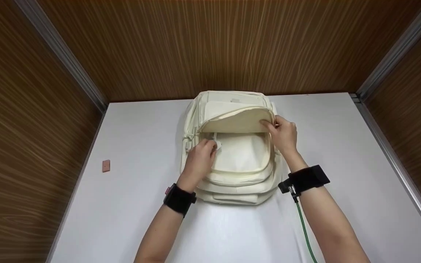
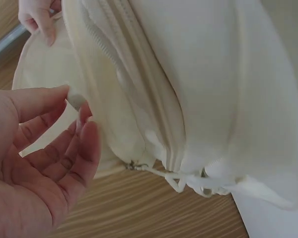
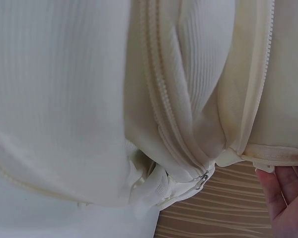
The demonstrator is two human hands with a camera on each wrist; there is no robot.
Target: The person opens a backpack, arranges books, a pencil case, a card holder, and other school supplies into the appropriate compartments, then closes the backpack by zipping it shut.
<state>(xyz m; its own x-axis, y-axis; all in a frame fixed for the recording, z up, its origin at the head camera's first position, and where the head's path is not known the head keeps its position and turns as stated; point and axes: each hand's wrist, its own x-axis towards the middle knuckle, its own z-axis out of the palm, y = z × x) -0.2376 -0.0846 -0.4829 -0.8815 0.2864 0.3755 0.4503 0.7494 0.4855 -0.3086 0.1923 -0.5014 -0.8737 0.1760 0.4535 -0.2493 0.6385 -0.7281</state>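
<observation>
A cream backpack [image 1: 243, 153] lies on the white table with its front pocket unzipped. My right hand [image 1: 284, 134] grips the raised pocket flap [image 1: 238, 122] by its right edge, thumb on the inner side. In the right wrist view, the fingers [image 3: 275, 191] hold the flap's zippered border. Over the pocket's left side, my left hand [image 1: 200, 157] pinches a small whitish piece [image 2: 75, 99] between thumb and fingertips. Its kind I cannot tell, as the fingers cover most of it.
A small pinkish-brown block [image 1: 106, 166] lies on the table [image 1: 141, 138] to the left. Wood-patterned panels [image 1: 210, 47] stand at the back and on both sides. A green cable [image 1: 305, 230] hangs from the black right wrist band [image 1: 309, 178].
</observation>
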